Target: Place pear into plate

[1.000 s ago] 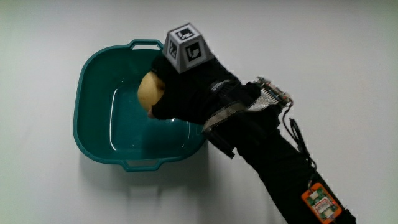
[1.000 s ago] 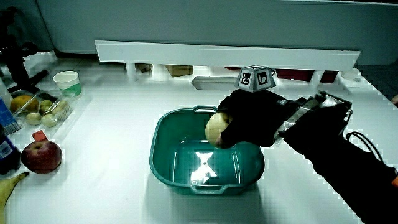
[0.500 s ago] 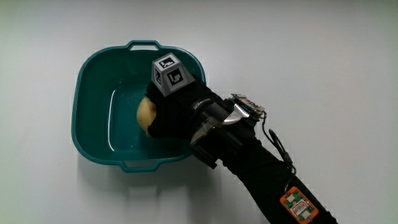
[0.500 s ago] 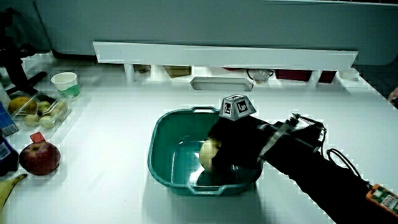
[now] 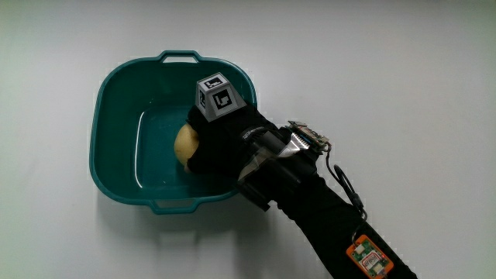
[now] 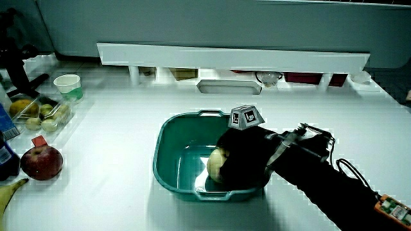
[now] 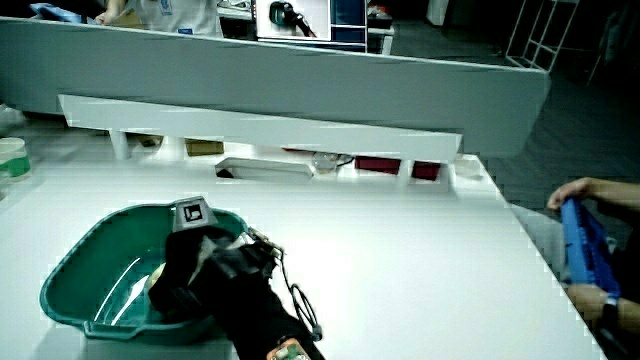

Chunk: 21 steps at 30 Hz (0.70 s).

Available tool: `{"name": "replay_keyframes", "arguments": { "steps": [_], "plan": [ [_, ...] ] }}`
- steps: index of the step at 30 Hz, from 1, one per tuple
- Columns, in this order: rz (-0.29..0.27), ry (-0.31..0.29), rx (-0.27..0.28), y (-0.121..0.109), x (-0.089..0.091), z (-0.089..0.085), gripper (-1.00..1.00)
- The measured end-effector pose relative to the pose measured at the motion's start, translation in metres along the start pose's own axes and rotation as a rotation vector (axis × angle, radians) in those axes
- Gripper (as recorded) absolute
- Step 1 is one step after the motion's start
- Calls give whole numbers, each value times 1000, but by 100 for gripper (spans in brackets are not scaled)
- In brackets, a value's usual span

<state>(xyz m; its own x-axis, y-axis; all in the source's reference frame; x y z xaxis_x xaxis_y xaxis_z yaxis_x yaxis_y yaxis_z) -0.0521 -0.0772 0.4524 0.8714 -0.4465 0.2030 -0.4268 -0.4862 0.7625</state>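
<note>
While its fingers grip the pear, the hand reaches down inside the teal basin.

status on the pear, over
Hand down inside the teal basin, fingers shut on the pear. Pear low over the basin floor, not released. Nothing in the way.

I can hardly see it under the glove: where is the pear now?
The pear is inside the teal basin, low over its floor, gripped by the hand; a side view shows it too.
</note>
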Motion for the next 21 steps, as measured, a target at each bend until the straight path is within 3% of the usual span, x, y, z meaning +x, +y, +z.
{"name": "replay_keyframes", "arguments": {
  "steps": [3, 4, 8, 10, 11, 12, 13, 14, 19, 21],
  "plan": [
    [6, 23, -30, 1, 1, -2, 0],
    [6, 18, -17, 0, 1, -2, -5],
    [17, 41, -60, 1, 3, -6, -24],
    [20, 39, -48, 1, 3, -7, -33],
    [22, 39, -81, 1, 3, -8, -38],
    [-4, 31, -77, 2, 5, -9, -43],
    [19, 59, -67, -1, 5, -7, -48],
    [27, 68, -97, -2, 6, -7, -52],
    [33, 48, -136, -27, 13, 2, -76],
    [-227, -67, -128, -36, 23, 1, -86]
  ]
}}
